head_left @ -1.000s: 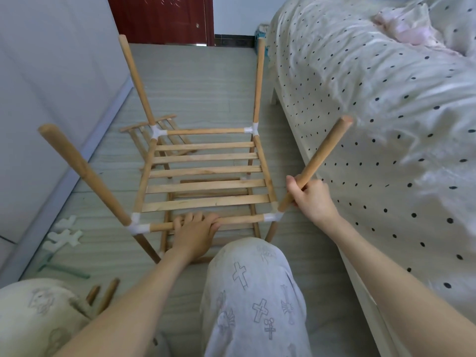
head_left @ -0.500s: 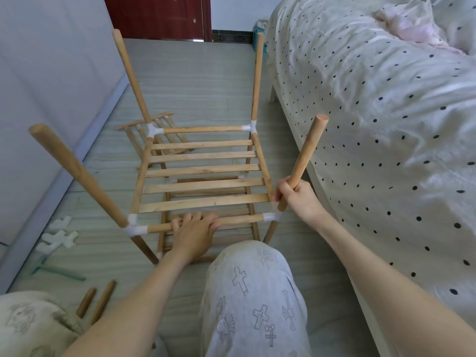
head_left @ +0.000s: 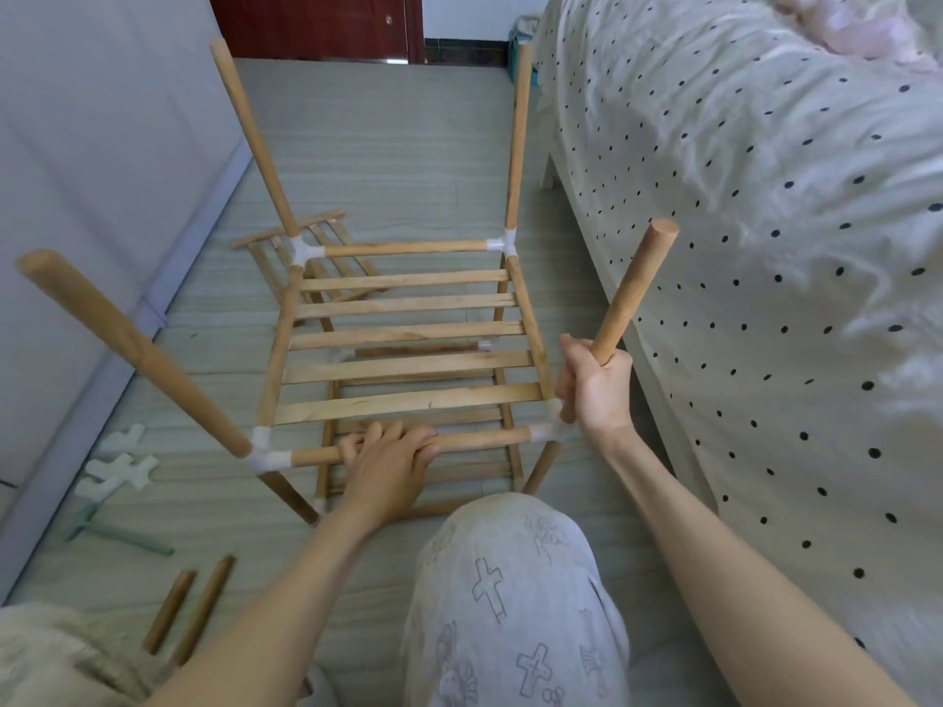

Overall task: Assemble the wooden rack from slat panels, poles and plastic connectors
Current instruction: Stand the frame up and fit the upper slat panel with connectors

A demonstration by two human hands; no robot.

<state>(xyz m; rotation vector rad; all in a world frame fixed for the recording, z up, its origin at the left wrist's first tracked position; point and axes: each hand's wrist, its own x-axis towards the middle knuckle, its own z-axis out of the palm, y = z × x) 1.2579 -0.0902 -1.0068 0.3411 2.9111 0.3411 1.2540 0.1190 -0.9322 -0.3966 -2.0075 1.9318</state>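
The partly built wooden rack stands on the floor before my knees. Its upper slat panel (head_left: 408,364) is framed by rails joined with white plastic connectors (head_left: 265,454). My left hand (head_left: 390,464) grips the near front rail (head_left: 474,440). My right hand (head_left: 594,385) grips the lower end of the near-right pole (head_left: 635,293), just above the near-right connector (head_left: 548,431). That pole leans up and to the right. The near-left pole (head_left: 132,349) and two far poles (head_left: 252,140) stick up from their corners. A lower slat panel shows beneath.
A spotted bedspread (head_left: 765,247) hangs close on the right. A wall runs along the left. Loose white connectors (head_left: 120,466), a green tool (head_left: 120,535) and two short poles (head_left: 186,612) lie on the floor at lower left. Another slat panel (head_left: 306,247) lies behind the rack.
The near-right pole has swung from a strong rightward lean toward upright, with my right hand moving in closer to the corner connector. My left hand has stayed on the front rail.
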